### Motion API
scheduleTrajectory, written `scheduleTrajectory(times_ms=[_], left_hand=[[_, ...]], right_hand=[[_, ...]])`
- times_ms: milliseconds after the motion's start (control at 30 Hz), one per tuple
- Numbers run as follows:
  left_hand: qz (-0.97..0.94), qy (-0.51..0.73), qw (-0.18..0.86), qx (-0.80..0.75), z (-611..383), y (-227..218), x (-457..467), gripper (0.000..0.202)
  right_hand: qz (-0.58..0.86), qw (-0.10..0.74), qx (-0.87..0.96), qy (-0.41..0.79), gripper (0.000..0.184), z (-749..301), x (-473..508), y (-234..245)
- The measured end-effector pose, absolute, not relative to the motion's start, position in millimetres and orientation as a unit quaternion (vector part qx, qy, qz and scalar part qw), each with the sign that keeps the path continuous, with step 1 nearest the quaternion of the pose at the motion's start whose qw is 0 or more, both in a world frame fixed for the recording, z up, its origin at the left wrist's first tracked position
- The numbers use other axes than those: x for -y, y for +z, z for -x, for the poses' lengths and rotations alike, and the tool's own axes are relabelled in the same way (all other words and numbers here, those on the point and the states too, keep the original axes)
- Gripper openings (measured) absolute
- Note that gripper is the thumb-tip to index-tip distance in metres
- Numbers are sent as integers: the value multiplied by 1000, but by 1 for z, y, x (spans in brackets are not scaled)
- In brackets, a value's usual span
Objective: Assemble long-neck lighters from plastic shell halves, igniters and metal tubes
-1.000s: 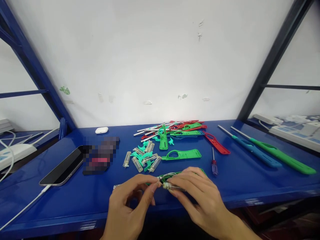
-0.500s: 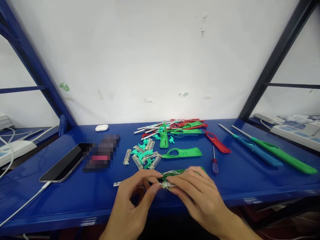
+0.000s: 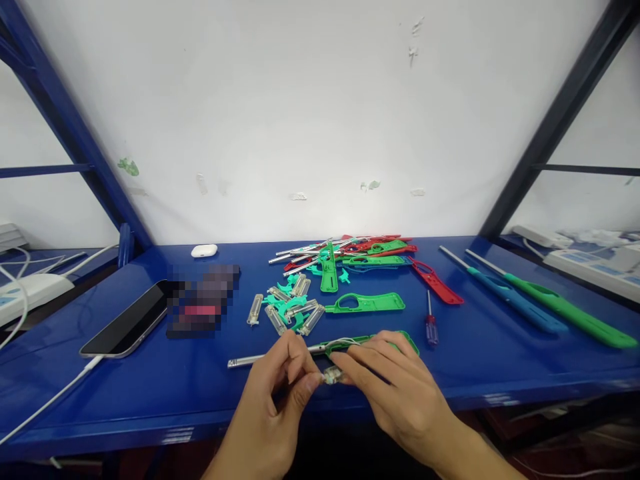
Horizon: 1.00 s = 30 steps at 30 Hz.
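Note:
My left hand (image 3: 273, 407) and my right hand (image 3: 395, 393) meet at the front edge of the blue shelf (image 3: 150, 393). Together their fingertips pinch a small clear part (image 3: 330, 377) with thin white wires. Just behind it lies a green lighter shell (image 3: 373, 341) with a metal tube (image 3: 260, 359) running out to the left. Thumb and fingers of both hands are closed on the clear part.
A heap of clear and teal small parts (image 3: 290, 308) lies behind my hands, with a green shell (image 3: 365, 303), a pile of red and green shells and tubes (image 3: 350, 257), a small screwdriver (image 3: 429, 320), two finished long lighters (image 3: 525, 303), a phone (image 3: 127, 323) and an earbud case (image 3: 204, 251).
Both hands have drawn a little nearer to me with the clear part. The metal tube on the shelf now shows more fully to the left of my left hand.

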<state>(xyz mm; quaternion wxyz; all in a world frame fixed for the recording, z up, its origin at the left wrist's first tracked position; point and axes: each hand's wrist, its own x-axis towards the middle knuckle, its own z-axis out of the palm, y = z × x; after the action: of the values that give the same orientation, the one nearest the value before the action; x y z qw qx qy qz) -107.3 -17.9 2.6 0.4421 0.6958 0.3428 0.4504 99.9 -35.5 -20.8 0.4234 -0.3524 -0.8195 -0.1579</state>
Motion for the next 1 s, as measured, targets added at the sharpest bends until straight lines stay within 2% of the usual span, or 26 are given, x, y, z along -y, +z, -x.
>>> scheduleTrajectory(times_ms=[600, 767, 900, 1000], left_hand=[[-719, 416, 435, -347, 109, 4, 12, 47], [-695, 402, 485, -346, 111, 4, 12, 45], [-663, 400, 529, -348, 113, 4, 11, 31], [-654, 412, 525, -357, 115, 2, 8, 29]], right_hand=[[364, 384, 833, -164, 26, -97, 35, -22], [358, 415, 825, -138, 18, -97, 35, -18], [359, 459, 811, -49, 19, -100, 36, -15], [382, 513, 768, 12, 17, -108, 37, -9]])
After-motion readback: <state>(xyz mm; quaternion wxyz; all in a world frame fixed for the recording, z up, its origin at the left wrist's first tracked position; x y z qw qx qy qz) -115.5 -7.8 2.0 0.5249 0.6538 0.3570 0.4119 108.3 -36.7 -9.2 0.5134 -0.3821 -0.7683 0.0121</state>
